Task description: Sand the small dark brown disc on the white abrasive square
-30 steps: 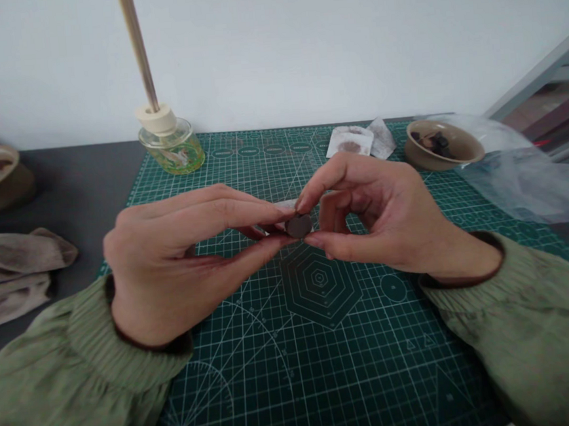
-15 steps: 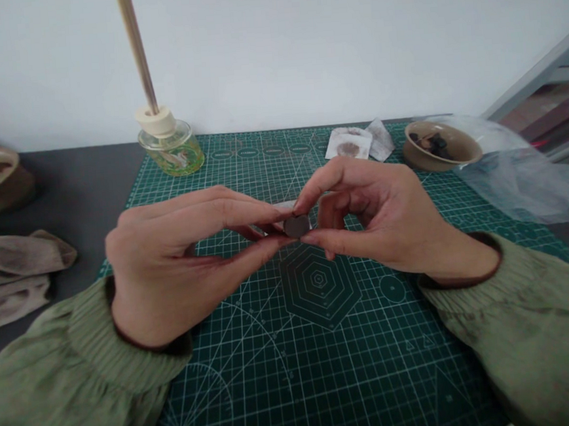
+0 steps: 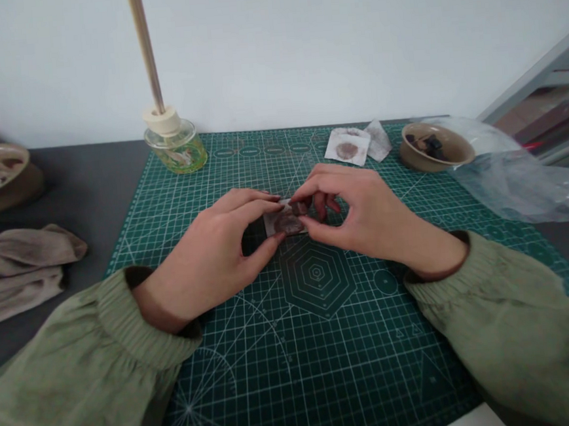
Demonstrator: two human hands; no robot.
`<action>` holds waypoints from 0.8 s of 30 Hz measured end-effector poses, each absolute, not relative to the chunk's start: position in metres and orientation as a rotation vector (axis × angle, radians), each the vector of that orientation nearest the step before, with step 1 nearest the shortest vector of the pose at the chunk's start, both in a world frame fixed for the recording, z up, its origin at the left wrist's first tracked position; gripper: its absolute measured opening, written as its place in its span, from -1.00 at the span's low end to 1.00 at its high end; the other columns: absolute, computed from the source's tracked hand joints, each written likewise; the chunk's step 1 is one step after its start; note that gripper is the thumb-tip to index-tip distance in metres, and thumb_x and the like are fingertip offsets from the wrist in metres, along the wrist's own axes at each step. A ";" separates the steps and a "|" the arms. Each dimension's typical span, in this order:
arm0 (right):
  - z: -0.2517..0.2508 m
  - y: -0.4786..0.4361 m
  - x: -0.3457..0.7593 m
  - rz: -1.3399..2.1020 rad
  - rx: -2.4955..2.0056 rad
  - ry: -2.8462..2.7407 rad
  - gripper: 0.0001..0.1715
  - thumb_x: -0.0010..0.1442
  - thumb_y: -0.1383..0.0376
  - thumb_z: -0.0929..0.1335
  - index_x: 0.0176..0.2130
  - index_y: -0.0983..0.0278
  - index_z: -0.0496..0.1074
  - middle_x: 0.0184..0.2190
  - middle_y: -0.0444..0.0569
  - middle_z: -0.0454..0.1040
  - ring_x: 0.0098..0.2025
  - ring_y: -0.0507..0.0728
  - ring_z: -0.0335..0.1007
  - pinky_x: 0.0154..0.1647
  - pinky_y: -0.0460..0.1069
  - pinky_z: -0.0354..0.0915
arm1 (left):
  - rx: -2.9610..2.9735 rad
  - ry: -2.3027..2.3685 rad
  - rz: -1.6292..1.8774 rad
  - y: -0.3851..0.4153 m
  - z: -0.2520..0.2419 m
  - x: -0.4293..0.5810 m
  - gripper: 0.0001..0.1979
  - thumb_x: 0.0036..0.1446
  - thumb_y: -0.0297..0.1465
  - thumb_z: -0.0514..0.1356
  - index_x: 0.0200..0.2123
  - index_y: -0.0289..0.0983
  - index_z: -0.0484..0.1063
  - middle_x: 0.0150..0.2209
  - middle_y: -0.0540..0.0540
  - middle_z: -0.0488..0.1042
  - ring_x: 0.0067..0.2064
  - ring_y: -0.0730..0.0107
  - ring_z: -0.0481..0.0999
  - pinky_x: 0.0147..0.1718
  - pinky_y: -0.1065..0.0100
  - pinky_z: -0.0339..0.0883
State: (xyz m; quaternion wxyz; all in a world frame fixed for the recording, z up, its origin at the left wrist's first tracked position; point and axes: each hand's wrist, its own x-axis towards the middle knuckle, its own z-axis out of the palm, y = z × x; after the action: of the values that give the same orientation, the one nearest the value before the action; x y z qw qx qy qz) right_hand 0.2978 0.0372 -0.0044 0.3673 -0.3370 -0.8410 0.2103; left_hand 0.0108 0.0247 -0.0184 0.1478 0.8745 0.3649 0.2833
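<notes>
A small white square of paper or cloth with a brown smudge [image 3: 288, 224] lies on the green cutting mat [image 3: 327, 380]. My left hand [image 3: 222, 244] holds it at the left, fingertips on the far edge and thumb on the near edge. Between the thumb and fingers of my right hand [image 3: 358, 210] is a small dark brown disc-like piece [image 3: 299, 208], right over the smudged square. Whether the piece touches the square I cannot tell.
Behind stand a reed diffuser bottle [image 3: 181, 149] and another smudged white square [image 3: 347, 147]. A tan bowl of dark bits [image 3: 408, 156] and clear plastic [image 3: 504, 186] are at right. A second bowl [image 3: 11, 192] and a brown cloth [image 3: 22, 260] lie left.
Both hands have lowered to the mat. My left hand has shifted from the disc to the smudged square, while my right hand keeps the brown piece, now tilted.
</notes>
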 end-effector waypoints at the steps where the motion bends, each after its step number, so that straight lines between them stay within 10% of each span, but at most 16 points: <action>1: -0.006 0.039 0.299 0.480 -0.862 -2.228 -0.86 0.41 0.34 0.56 -0.03 0.25 0.77 -0.17 -0.01 0.74 -0.29 0.15 0.59 -0.21 0.09 0.50 | 2.534 1.047 0.783 0.025 -0.019 0.010 -0.64 0.64 -0.23 0.34 0.35 -0.14 0.77 0.41 -0.26 0.80 0.43 -0.20 0.83 0.53 -0.18 0.74; 24: -0.005 0.046 0.296 0.512 -1.063 -2.370 -0.87 0.51 0.12 0.63 -0.09 0.09 0.75 -0.08 0.06 0.73 0.00 0.39 0.69 0.07 0.28 0.45 | 2.608 1.149 0.545 0.024 -0.009 0.012 -0.56 0.79 -0.16 0.18 0.41 -0.13 0.78 0.46 -0.07 0.80 0.48 -0.15 0.81 0.55 -0.16 0.72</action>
State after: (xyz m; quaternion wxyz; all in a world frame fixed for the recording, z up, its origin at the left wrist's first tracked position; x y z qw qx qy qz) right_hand 0.2962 0.0461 -0.0045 0.2445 -0.3893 -0.8680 0.1876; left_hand 0.0123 0.0235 -0.0086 0.1201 0.8924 0.3931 0.1864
